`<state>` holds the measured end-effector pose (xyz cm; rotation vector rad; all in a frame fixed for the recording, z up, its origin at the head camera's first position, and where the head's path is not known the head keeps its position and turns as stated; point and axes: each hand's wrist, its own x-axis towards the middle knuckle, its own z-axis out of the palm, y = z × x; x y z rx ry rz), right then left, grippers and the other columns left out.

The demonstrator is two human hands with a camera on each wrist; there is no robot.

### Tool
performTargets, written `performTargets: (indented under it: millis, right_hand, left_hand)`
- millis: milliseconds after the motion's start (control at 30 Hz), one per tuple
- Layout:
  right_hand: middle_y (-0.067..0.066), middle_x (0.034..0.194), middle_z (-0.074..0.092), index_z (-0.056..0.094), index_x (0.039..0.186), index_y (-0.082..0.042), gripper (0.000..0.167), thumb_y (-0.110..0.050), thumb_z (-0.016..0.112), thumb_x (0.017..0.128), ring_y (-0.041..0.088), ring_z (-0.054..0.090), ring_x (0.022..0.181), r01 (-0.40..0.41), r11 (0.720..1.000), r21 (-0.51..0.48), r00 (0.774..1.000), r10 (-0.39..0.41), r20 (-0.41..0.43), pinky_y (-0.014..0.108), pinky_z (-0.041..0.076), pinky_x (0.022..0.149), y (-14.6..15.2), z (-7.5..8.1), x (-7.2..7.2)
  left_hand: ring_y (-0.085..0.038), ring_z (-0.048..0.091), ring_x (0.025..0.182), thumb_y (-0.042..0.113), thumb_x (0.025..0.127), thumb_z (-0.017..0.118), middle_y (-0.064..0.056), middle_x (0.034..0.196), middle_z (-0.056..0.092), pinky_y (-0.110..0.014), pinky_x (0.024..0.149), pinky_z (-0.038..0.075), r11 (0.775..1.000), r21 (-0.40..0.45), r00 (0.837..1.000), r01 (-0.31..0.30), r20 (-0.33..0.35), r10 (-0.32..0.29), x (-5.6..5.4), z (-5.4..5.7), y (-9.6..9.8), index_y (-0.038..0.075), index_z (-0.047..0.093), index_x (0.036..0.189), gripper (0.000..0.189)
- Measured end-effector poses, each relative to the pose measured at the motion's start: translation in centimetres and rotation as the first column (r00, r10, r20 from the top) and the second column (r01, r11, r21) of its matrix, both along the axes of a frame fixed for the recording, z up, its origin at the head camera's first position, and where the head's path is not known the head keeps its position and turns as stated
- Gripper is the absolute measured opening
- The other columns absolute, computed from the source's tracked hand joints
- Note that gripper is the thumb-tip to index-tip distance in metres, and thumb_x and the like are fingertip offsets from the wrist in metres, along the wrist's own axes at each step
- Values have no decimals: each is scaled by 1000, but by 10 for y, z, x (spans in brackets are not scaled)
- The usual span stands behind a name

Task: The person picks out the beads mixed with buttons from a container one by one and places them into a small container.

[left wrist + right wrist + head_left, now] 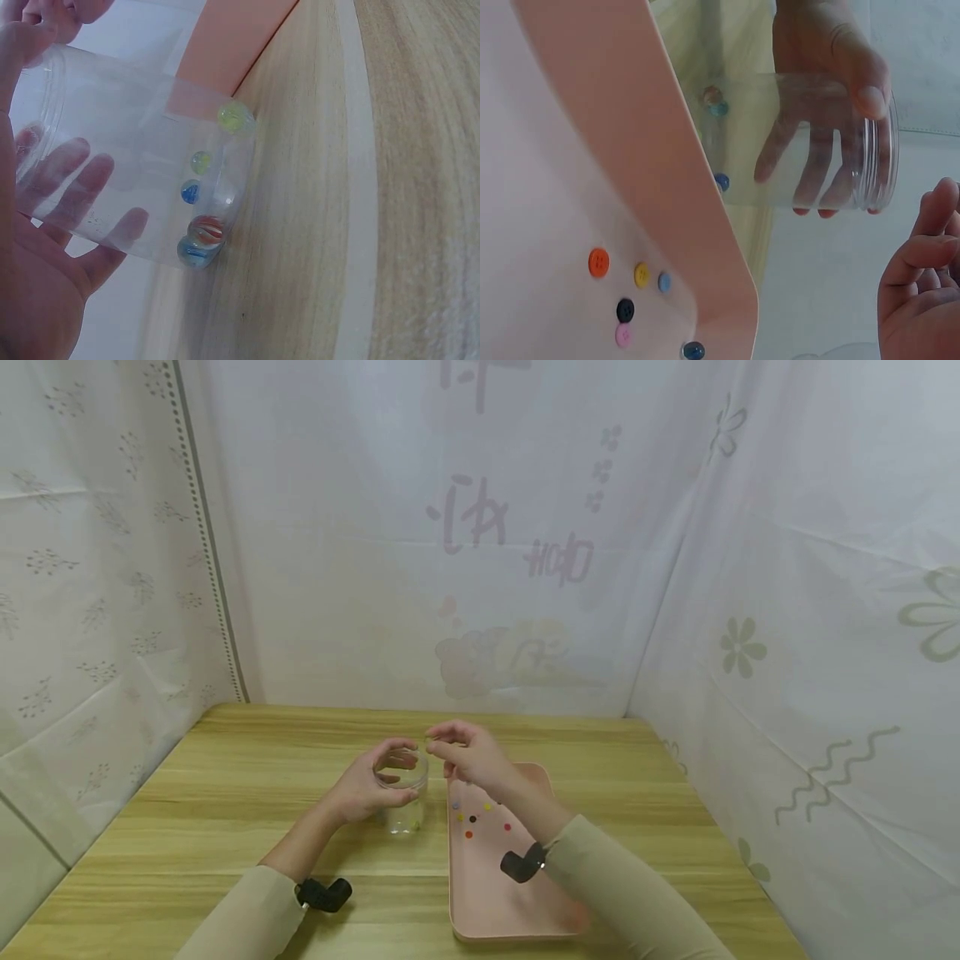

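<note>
A clear plastic jar [127, 142] stands upright on the table, several glass marbles [205, 229] lying at its bottom. My left hand [372, 785] grips the jar round its upper part, thumb on the near side and fingers behind. Just right of the jar's rim, my right hand [476, 760] is raised with thumb and index finger pinched together. A tiny glassy marble [428, 740] shows faintly at those fingertips; its colour is unclear. In the right wrist view, the right fingertips [939, 202] are partly cut off by the frame edge.
To the right of the jar lies a pink tray [480, 893], partly beneath my right forearm. Loose buttons in several colours, such as an orange button [598, 262] and a black button [625, 310], lie in it, with a dark marble [694, 350] near its corner. Patterned curtains [337, 568] surround the wooden table.
</note>
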<state>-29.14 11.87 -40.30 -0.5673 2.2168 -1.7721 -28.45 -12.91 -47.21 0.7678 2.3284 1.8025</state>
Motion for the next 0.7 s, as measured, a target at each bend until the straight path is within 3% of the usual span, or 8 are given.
performTargets:
  millis: [100,367,567,700]
  right_hand:
    - [3,106,66,65,141,0,39,-20,71,108,12,61,69,-11,1000,-5,1000,11,8,20,42,56,-4,0,1]
    - [2,107,68,69,135,-6,31,-20,71,108,12,62,70,-21,1000,21,1000,21,-7,21,40,54,-11,-1,4]
    - [22,119,68,67,139,-2,35,-21,70,109,12,63,71,-51,998,24,999,51,-1,20,40,54,-14,-1,5]
    - [16,117,69,69,138,-6,34,-24,70,109,13,64,72,-56,998,36,998,56,-2,21,42,55,-16,-1,5]
  left_hand:
    - [-55,56,142,19,90,87,-23,147,64,-72,116,48,1000,1,1000,-1,-5,1,0,0,0,14,52,153,72]
    - [-55,57,141,21,90,87,-27,148,61,-67,116,51,1000,-14,1000,-1,-2,1,0,-1,0,15,52,154,73]
    - [-55,56,142,21,91,87,-24,150,62,-67,116,51,1000,-19,1000,-3,1,3,0,-2,-1,12,49,157,77]
    - [-56,55,143,21,91,87,-26,151,61,-67,116,51,1000,-15,1000,-2,3,2,0,-1,-1,10,47,158,79]
